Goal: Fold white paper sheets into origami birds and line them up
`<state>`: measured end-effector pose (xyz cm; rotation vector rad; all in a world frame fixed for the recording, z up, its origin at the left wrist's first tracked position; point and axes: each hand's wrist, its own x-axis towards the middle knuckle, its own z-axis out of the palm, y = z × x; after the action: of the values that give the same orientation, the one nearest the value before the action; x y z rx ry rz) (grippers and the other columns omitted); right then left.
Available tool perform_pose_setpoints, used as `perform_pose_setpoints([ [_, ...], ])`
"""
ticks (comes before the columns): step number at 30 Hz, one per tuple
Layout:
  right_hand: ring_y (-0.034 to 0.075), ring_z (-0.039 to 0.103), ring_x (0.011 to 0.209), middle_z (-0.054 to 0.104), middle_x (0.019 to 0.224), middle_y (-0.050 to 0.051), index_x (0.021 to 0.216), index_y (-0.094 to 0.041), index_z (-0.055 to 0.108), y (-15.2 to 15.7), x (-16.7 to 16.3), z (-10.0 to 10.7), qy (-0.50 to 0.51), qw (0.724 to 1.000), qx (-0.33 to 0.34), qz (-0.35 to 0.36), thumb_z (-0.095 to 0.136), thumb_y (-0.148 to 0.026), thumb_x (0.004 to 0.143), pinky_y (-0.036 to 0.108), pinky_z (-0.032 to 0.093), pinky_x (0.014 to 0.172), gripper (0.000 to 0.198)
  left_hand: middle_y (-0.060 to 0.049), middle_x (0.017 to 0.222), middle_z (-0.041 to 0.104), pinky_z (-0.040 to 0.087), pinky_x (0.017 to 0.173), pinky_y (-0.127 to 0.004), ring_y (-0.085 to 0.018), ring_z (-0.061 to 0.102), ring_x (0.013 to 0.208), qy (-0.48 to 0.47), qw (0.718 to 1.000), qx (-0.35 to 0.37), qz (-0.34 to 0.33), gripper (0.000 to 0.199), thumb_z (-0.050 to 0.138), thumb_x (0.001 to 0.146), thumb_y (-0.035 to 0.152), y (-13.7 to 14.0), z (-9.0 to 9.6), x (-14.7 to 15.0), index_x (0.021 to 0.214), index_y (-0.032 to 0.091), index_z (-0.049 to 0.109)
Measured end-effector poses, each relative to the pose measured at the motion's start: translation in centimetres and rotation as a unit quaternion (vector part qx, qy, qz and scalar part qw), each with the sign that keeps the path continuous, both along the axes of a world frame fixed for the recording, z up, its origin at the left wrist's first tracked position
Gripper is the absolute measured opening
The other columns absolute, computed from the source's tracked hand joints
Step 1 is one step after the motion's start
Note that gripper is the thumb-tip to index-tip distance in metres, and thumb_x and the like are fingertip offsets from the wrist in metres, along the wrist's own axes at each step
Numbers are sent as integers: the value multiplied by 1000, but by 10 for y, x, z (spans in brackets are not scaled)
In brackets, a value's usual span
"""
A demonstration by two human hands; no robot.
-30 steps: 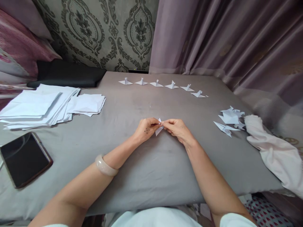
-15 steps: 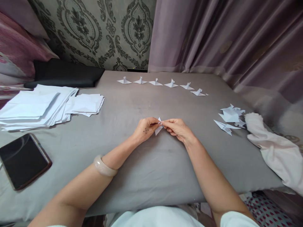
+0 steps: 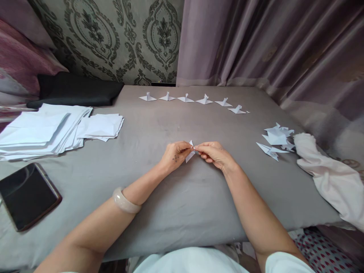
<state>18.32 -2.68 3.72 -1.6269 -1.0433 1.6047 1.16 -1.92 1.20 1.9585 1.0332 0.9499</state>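
Note:
Between my two hands, above the middle of the grey-covered table [image 3: 159, 212], is a small folded white paper crane [image 3: 190, 156]. My left hand [image 3: 175, 154] pinches it from the left, thumb and fingertips pressed together. From the right, my right hand [image 3: 214, 153] pinches the near end of the same paper, its other fingers curled under. Pointed paper tips stick out above and below the fingertips; the centre of the fold is hidden by them. A row of several finished-looking paper cranes [image 3: 205, 99] stands along the far side of the table.
Stacks of white paper sheets [image 3: 25, 131] and smaller squares [image 3: 102, 127] lie at left, with a dark phone [image 3: 30, 197] nearer me. A black folded item [image 3: 76, 89] lies behind. More folded paper pieces [image 3: 275, 135] lie at right beside a pale cloth [image 3: 327, 174].
The view has shifted very slightly. Both hands keep their pinch on the folded paper in nearly the same place, with the right hand's fingers moving a little.

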Motion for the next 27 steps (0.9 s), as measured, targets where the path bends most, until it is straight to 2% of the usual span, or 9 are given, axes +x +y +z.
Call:
perform_pose_setpoints([
  [10, 3, 34, 44, 47, 54, -4, 62, -16, 56, 2, 1, 0, -2, 1000, -9, -7, 68, -26, 63, 17, 16, 34, 16, -5, 87, 72, 47, 69, -21, -13, 65, 74, 12, 1000, 23, 3, 21, 52, 87, 19, 0, -2, 2, 80, 17, 71],
  [17, 4, 33, 44, 47, 56, -3, 63, -17, 55, -2, -4, 3, -18, 1000, 13, -14, 65, -28, 66, 19, 16, 37, 15, -7, 91, 73, 48, 69, -22, -15, 66, 78, -1, 1000, 23, 20, 22, 51, 86, 19, -3, 1, 4, 79, 16, 71],
  [19, 5, 35, 46, 48, 57, -3, 68, -17, 59, -3, -3, 2, -38, 998, 47, -11, 64, -30, 67, 20, 20, 39, 14, -6, 90, 73, 48, 69, -22, -15, 66, 77, -9, 999, 15, 32, 21, 52, 86, 21, -3, 1, 4, 78, 17, 71],
  [21, 6, 40, 50, 54, 63, -3, 78, -18, 65, -4, -1, -1, -72, 991, 115, 0, 64, -32, 69, 20, 27, 44, 17, -6, 89, 73, 48, 68, -22, -15, 66, 77, -19, 999, 5, 50, 20, 53, 85, 23, -2, 1, 3, 78, 17, 71],
  [24, 7, 44, 56, 61, 81, 0, 93, -20, 69, -6, 2, -6, -124, 966, 223, 29, 64, -35, 73, 22, 37, 55, 26, -6, 88, 72, 48, 68, -22, -15, 65, 76, -27, 998, -1, 60, 20, 53, 85, 24, -1, 0, 2, 78, 17, 70],
  [27, 8, 47, 58, 61, 90, 1, 95, -21, 70, -6, 2, -8, -169, 941, 288, 59, 63, -36, 77, 24, 41, 62, 24, -5, 87, 72, 48, 67, -22, -14, 64, 74, -30, 998, 7, 56, 20, 53, 85, 22, -1, 0, 2, 79, 17, 70],
])
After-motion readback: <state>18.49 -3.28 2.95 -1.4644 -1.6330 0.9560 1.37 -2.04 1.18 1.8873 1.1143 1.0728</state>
